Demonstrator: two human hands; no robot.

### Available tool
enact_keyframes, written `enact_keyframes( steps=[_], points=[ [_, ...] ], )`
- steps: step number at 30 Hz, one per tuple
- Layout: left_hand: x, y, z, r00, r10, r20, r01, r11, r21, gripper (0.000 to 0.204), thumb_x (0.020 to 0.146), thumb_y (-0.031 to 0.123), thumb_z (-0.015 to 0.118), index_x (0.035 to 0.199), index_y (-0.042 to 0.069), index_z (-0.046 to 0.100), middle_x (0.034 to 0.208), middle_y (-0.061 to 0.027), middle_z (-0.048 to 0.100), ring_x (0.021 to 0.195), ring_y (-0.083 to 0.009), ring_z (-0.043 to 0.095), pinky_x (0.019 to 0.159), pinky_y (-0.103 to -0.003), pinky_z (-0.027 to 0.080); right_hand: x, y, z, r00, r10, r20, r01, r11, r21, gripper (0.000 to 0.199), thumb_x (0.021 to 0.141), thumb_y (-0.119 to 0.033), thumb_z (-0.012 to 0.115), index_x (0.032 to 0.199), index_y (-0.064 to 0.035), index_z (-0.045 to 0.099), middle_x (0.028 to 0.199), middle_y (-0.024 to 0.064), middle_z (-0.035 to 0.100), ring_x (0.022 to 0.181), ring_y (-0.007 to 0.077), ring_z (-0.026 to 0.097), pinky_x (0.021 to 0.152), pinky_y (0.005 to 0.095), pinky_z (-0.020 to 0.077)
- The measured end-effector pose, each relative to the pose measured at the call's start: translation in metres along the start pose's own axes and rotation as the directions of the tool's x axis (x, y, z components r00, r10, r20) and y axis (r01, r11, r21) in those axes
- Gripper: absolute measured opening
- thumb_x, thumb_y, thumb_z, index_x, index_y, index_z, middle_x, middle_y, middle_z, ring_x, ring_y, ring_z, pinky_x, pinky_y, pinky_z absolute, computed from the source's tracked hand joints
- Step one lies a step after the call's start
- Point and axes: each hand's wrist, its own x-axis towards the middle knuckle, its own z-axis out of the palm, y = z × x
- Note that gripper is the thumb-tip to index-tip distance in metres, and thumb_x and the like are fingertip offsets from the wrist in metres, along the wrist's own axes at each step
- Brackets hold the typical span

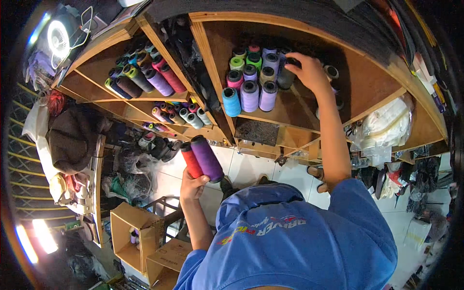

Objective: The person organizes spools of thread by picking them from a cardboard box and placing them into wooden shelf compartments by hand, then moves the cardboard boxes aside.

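Observation:
My left hand (194, 186) is closed around the lower ends of two thread spools, a red spool (191, 161) and a larger purple spool (208, 160), held side by side and tilted below the shelf. Up in the right compartment, my right hand (308, 71) has its fingers and thumb on the upper part of a dark grey thread spool (285, 78). That spool stands at the right end of a cluster of upright spools. Beside it are a lavender spool (268, 96), another light purple spool (249, 96) and a blue spool (231, 102) at the front.
Wooden shelf dividers (210, 63) separate the compartments. More spools (145, 77) fill the left compartment, and pale spools (331, 72) stand behind my right forearm. A plastic-wrapped white bundle (386, 123) sits at the right. Cardboard boxes (123, 216) are on the lower left.

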Motion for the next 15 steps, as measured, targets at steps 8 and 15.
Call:
enact_keyframes(
  steps=[8, 15],
  points=[
    [0.01, -0.003, 0.028, 0.986, -0.063, 0.156, 0.063, 0.998, 0.006, 0.062, 0.056, 0.006, 0.079, 0.11, -0.001, 0.049, 0.096, -0.005, 0.061, 0.086, -0.0146, 0.059, 0.079, -0.028, 0.047, -0.03, -0.012, -0.017, 0.97, 0.074, -0.232, -0.031, 0.982, 0.187, 0.042, 0.079, -0.032, 0.065, 0.113, -0.0087, 0.056, 0.099, 0.0117, 0.064, 0.094, 0.0253, 0.06, 0.08, 0.0341, 0.0484],
    [0.022, -0.004, 0.082, 0.899, -0.192, 0.394, 0.107, 0.968, 0.226, 0.063, 0.058, 0.004, 0.079, 0.114, -0.002, 0.05, 0.102, -0.0055, 0.06, 0.092, -0.0141, 0.057, 0.086, -0.031, 0.044, -0.128, -0.056, -0.038, 0.826, -0.215, 0.521, -0.143, 0.814, 0.563, 0.047, 0.078, -0.032, 0.066, 0.117, -0.0092, 0.052, 0.106, 0.0118, 0.061, 0.09, 0.017, 0.06, 0.077, 0.0283, 0.0468]
  ],
)
